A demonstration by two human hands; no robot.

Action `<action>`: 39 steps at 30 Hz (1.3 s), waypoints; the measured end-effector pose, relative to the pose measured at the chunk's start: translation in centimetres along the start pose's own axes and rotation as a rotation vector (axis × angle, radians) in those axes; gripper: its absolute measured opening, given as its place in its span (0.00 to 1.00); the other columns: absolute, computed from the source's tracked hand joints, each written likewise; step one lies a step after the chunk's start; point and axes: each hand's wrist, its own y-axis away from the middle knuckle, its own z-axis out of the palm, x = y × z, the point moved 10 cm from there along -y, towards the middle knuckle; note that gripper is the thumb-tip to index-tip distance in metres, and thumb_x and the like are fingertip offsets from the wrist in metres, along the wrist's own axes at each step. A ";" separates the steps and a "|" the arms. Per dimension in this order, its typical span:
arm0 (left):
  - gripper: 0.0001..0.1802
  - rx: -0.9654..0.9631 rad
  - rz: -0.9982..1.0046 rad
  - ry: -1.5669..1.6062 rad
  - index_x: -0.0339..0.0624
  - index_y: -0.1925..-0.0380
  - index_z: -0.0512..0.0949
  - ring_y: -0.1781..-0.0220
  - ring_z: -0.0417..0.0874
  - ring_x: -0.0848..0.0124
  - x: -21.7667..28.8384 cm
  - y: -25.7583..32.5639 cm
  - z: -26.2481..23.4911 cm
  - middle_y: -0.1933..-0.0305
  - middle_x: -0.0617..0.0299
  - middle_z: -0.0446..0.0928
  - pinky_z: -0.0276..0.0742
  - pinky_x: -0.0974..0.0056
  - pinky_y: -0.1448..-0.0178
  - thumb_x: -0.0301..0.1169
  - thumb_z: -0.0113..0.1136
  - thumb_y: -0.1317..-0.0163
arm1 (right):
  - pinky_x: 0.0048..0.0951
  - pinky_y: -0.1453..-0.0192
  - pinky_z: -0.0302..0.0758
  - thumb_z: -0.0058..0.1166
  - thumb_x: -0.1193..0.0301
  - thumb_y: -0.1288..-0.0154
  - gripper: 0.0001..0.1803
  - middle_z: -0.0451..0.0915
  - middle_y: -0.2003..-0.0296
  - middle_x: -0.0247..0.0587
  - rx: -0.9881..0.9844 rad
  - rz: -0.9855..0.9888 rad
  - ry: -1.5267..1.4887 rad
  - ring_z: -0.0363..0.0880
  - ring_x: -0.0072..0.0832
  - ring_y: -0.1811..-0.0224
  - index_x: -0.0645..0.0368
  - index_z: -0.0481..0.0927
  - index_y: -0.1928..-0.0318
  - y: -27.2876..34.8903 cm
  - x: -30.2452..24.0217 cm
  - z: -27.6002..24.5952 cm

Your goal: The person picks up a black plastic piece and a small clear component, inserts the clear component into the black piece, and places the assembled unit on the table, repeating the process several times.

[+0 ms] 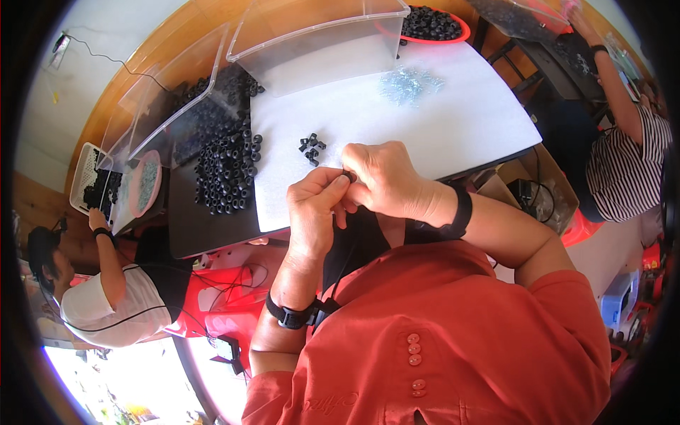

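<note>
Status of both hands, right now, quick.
Left hand: closed, pinching a small black part.
Right hand: closed, right at the same part; whatever it grips itself is hidden.

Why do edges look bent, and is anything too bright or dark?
Head view: the fisheye lens bows the rim of the clear box and leaves black corners; there too, the area at lower left is largely washed out, and the dark piece between left hand and right hand shows little detail.

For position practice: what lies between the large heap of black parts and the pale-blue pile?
A small cluster of black pieces on the white sheet, in the head view.
</note>
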 end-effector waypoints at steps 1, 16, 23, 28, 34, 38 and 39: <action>0.09 0.009 -0.005 0.030 0.27 0.61 0.81 0.80 0.77 0.76 0.1 0.1 0.1 0.74 0.56 0.81 0.67 0.75 0.80 0.25 0.55 0.31 | 0.40 0.77 0.70 0.68 0.73 0.55 0.19 0.75 0.78 0.41 -0.071 0.046 -0.050 0.78 0.42 0.78 0.56 0.67 0.70 -0.1 0.7 0.4; 0.08 -0.025 0.011 -0.026 0.32 0.65 0.81 0.81 0.74 0.79 -0.2 0.0 -0.4 0.76 0.59 0.80 0.64 0.76 0.81 0.27 0.59 0.31 | 0.37 0.76 0.73 0.67 0.69 0.54 0.18 0.75 0.77 0.38 0.021 -0.150 0.149 0.80 0.36 0.77 0.56 0.70 0.67 0.6 -2.1 0.5; 0.07 -0.010 0.008 -0.190 0.31 0.62 0.83 0.76 0.76 0.77 0.2 0.8 0.4 0.73 0.60 0.80 0.68 0.73 0.76 0.26 0.61 0.32 | 0.43 0.73 0.75 0.65 0.70 0.52 0.16 0.80 0.73 0.45 -0.112 -0.045 0.019 0.83 0.45 0.73 0.58 0.72 0.65 0.5 -0.6 0.1; 0.10 0.146 0.587 -0.644 0.38 0.61 0.83 0.68 0.77 0.67 5.4 2.9 0.5 0.66 0.57 0.77 0.74 0.64 0.63 0.18 0.66 0.44 | 0.48 0.68 0.75 0.69 0.66 0.52 0.15 0.81 0.77 0.51 -0.508 0.148 0.300 0.82 0.50 0.71 0.62 0.77 0.70 0.2 1.5 0.8; 0.15 -0.072 0.798 -0.830 0.39 0.59 0.83 0.54 0.74 0.56 5.0 2.8 4.0 0.59 0.58 0.79 0.75 0.58 0.50 0.16 0.64 0.48 | 0.50 0.67 0.74 0.59 0.75 0.51 0.04 0.81 0.75 0.55 -0.653 0.166 0.262 0.81 0.53 0.70 0.64 0.79 0.75 -0.8 2.2 2.1; 0.12 -0.099 0.726 -0.836 0.37 0.59 0.82 0.53 0.72 0.60 4.7 2.1 4.1 0.57 0.60 0.79 0.72 0.61 0.47 0.17 0.62 0.43 | 0.47 0.66 0.75 0.58 0.77 0.52 0.03 0.82 0.75 0.55 -0.657 0.266 0.218 0.82 0.52 0.70 0.64 0.81 0.74 -1.1 3.7 1.6; 0.11 -0.097 0.713 -0.864 0.37 0.59 0.82 0.53 0.72 0.60 4.5 1.9 4.2 0.57 0.60 0.79 0.72 0.61 0.47 0.18 0.63 0.42 | 0.45 0.65 0.75 0.61 0.77 0.53 0.05 0.82 0.75 0.55 -0.655 0.335 0.113 0.82 0.50 0.70 0.65 0.81 0.74 -1.1 4.3 1.4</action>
